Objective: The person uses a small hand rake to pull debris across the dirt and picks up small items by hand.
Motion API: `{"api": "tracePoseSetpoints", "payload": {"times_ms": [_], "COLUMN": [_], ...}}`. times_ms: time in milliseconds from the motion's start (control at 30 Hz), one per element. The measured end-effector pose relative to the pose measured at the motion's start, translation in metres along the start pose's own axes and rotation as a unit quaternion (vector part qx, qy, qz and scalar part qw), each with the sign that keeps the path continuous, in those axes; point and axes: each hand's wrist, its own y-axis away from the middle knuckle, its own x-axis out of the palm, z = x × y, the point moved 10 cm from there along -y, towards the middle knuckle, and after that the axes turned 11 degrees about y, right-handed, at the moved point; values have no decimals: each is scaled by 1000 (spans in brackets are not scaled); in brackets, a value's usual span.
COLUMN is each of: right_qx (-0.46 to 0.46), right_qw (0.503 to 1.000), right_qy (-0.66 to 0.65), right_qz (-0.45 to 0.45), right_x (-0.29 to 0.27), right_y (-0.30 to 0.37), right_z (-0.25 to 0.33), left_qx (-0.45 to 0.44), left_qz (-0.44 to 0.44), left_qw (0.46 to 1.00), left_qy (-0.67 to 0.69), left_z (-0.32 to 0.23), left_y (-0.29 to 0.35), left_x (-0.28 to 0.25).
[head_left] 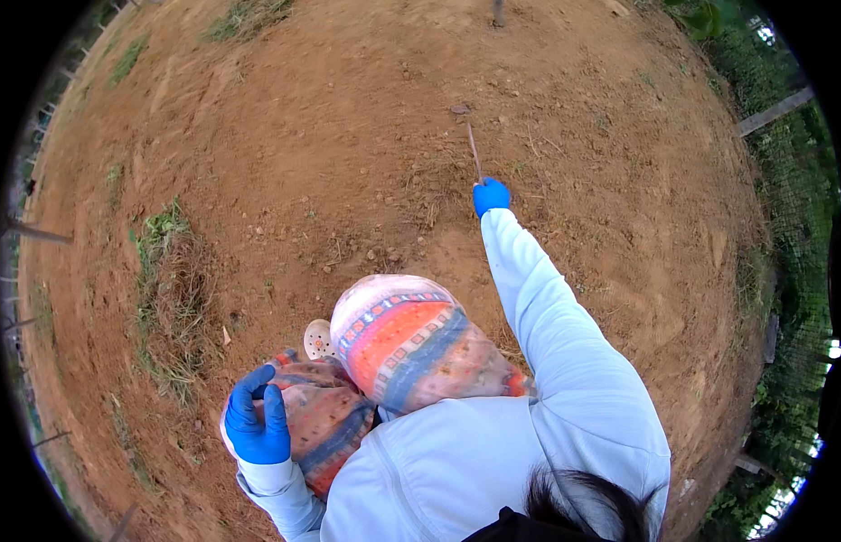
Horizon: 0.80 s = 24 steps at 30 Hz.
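My right hand (pixel 492 196), in a blue glove, is closed around the thin handle of a small hand hoe (pixel 474 150). The arm reaches forward, and the tool's small dark head (pixel 461 108) is at the brown soil ahead. My left hand (pixel 259 417), also gloved in blue, is beside my left knee, over the patterned trousers (pixel 325 411). Its fingers are loosely bent with the thumb apart, and I see nothing in it. A pale clog with holes (pixel 319 339) shows between my knees.
Heaped dry grass and weeds (pixel 174 294) lie on the soil to the left. More cut grass (pixel 247 18) is at the far left. A netting fence (pixel 795 199) with greenery runs along the right, and a post (pixel 775 112) leans there. Another post (pixel 499 13) stands far ahead.
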Motion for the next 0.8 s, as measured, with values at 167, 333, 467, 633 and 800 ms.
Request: {"api": "tracePoseSetpoints", "payload": {"times_ms": [167,333,467,633,800], "right_qx": [-65,-32,56,-37,-80], "right_qw": [995,995,980,981,993], "right_qy": [-41,-43,-155,-179,-86], "right_qz": [69,85,115,59,21], "right_x": [22,-39,-43,6,29], "right_y": [73,152,163,60,-30], "right_z": [-14,-108,-103,11,151], "left_qx": [-70,-60,-70,-65,-77], "left_qz": [-25,-22,-25,-20,-52], "left_qw": [993,995,993,992,990], "left_qy": [93,77,95,105,111], "left_z": [12,21,21,19,20], "left_y": [4,-5,-9,-15,-8], "left_x": [-27,-35,-35,-26,-34]}}
